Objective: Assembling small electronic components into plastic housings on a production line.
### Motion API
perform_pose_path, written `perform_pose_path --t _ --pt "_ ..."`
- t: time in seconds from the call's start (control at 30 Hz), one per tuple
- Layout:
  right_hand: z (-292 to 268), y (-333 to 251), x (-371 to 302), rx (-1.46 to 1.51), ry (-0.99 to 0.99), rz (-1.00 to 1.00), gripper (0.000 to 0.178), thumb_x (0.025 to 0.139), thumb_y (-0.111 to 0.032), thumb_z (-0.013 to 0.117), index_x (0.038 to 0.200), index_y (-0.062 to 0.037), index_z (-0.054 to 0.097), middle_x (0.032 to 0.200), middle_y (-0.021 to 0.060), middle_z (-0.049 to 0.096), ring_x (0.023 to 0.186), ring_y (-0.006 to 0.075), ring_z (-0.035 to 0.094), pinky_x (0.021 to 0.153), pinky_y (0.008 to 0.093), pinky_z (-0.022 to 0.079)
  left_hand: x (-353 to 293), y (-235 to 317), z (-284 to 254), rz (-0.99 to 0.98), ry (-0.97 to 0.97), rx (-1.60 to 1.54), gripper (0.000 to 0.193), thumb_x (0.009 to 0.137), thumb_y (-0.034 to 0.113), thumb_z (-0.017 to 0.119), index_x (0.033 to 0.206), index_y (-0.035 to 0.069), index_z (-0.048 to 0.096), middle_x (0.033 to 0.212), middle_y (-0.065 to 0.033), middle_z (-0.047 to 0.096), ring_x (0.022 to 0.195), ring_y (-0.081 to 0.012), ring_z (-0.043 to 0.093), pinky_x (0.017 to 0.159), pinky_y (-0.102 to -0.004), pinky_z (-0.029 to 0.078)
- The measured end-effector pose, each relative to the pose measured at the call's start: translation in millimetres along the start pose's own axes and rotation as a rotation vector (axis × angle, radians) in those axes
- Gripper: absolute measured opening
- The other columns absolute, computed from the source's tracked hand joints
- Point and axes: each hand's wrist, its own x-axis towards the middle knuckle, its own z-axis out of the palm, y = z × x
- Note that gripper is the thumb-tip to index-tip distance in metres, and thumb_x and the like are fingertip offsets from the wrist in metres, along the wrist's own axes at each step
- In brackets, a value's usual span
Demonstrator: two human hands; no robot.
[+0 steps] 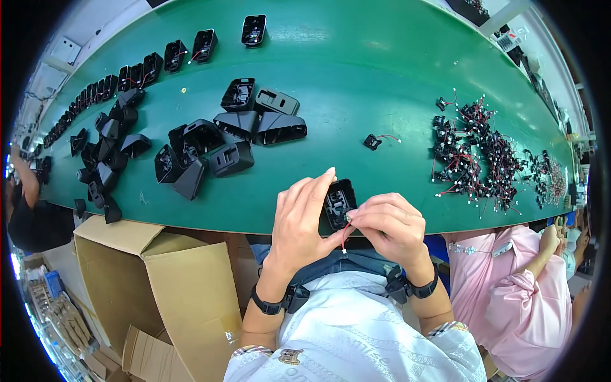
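Near the front edge of the green table, my left hand (301, 213) grips a black plastic housing (340, 198) by its left side, its hollow inside facing up. Some fitted parts show within the hollow. At the housing's lower right, my right hand (391, 223) pinches a small part with a red wire (344, 240) that hangs down to a white connector. The fingertips mostly hide that part. Beyond my hands, a single small black module (373, 141) with a red wire lies on the table.
A heap of black wired modules (471, 153) spreads at the right. Loose black housings (235, 124) lie left of centre, with more (108, 146) farther left. A row of housings (151, 69) curves along the back left. A cardboard box (191, 286) stands below the edge; a person in pink (509, 274) sits right.
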Motion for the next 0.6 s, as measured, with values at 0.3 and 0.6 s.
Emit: perform_pose_path --t 0.3,0.6 --pt "5 3 2 -0.077 -0.092 0.027 0.023 0.069 0.000 0.086 0.086 -0.0116 0.077 0.091 0.0000 0.079 0.079 0.0181 0.069 0.069 0.0303 0.051 6 -3 -4 0.058 -0.044 0.036 0.099 0.063 0.025 0.092 0.150 0.002 0.051 0.125 -0.0121 0.068 0.117 -0.0297 0.062 0.096 -0.0418 0.044" --pt "-2 2 10 -0.183 -0.132 -0.078 0.027 0.065 -0.003 0.086 0.088 -0.0109 0.074 0.092 0.0005 0.078 0.074 0.0189 0.061 0.066 0.0321 0.049 7 -4 0 0.103 -0.026 0.056 0.098 0.061 0.023 0.092 0.149 0.002 0.053 0.123 -0.0116 0.068 0.116 -0.0273 0.062 0.093 -0.0414 0.044"
